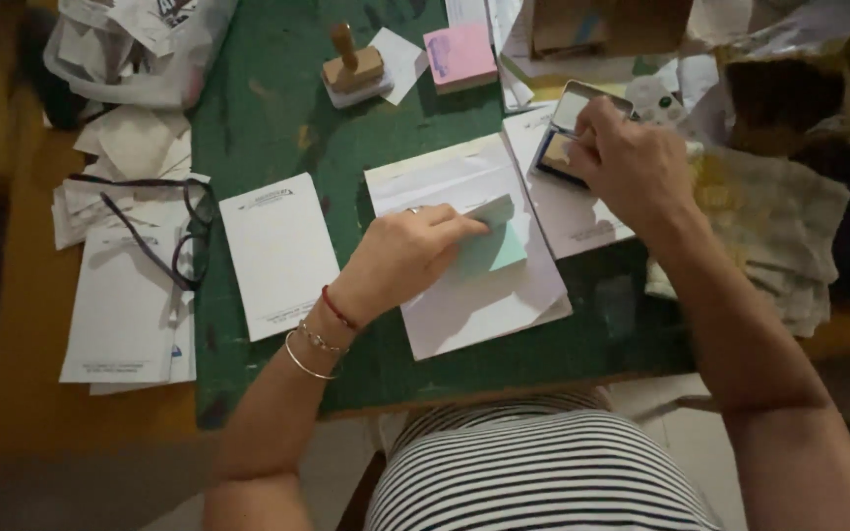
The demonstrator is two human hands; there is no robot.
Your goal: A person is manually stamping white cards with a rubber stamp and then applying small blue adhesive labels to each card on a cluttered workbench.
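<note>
My left hand presses down on a stack of white paper sheets and pinches a small pale green slip lying on top. My right hand is closed over something and pushes it onto an open ink pad with a raised lid; the thing in that hand is hidden by the fingers. The ink pad rests on another white sheet. All of this lies on a green desk mat.
A wooden-handled stamp and a pink note block stand at the far side of the mat. A white pad lies left of the stack, beside glasses on a cord and more sheets. Crumpled papers sit at the right.
</note>
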